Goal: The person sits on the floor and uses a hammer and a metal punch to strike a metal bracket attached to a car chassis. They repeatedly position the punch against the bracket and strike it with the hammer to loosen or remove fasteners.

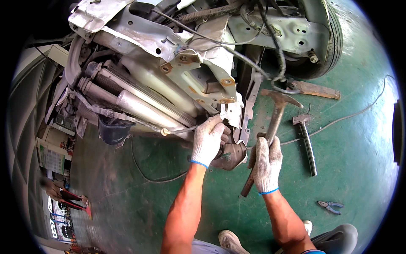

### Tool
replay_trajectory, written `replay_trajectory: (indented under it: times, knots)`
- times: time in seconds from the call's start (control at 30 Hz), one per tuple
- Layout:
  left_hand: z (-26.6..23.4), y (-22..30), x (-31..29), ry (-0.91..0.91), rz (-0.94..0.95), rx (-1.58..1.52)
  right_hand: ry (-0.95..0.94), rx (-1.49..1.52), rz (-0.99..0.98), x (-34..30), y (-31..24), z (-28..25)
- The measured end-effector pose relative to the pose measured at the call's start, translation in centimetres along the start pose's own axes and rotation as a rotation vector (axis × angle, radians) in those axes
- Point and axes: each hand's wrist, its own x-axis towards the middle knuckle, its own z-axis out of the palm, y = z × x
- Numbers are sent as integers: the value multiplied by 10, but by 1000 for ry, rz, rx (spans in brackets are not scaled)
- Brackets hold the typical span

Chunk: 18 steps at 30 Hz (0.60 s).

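Note:
My right hand, in a white knit glove with a blue cuff, is closed round the handle of a hammer. The hammer is raised, its long metal head uppermost and the handle end sticking out below my fist. In a matching glove, my left hand has its fingers curled at the lower edge of the stripped car front, below a rust-spotted metal bracket. What those fingers grip is hidden. Just beside them is a bent metal piece, low on the car body. The hammer head is apart from the metal.
On the green floor to the right lie a second hammer, blue-handled pliers and a wooden piece. A grey cable crosses the floor. The car's tyre stands far right; a radiator fills the left side. Another person stands far left.

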Motion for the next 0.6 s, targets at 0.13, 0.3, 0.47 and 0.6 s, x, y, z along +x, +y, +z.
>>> replay_trajectory:
  times: [0.13,0.3,0.47,0.6]
  knots:
    - [6,8,2,3,63,64,-226,-522,82,5,47,11]
    - [1,2,-1,-12,-7,-14,-135,-215,163,8,7,0]
    - [4,4,-1,-9,-5,1,-17,8,93,-1,-3,-3]
    - [4,-1,0,2,-18,-28,-136,-132,203,-3,5,-14]
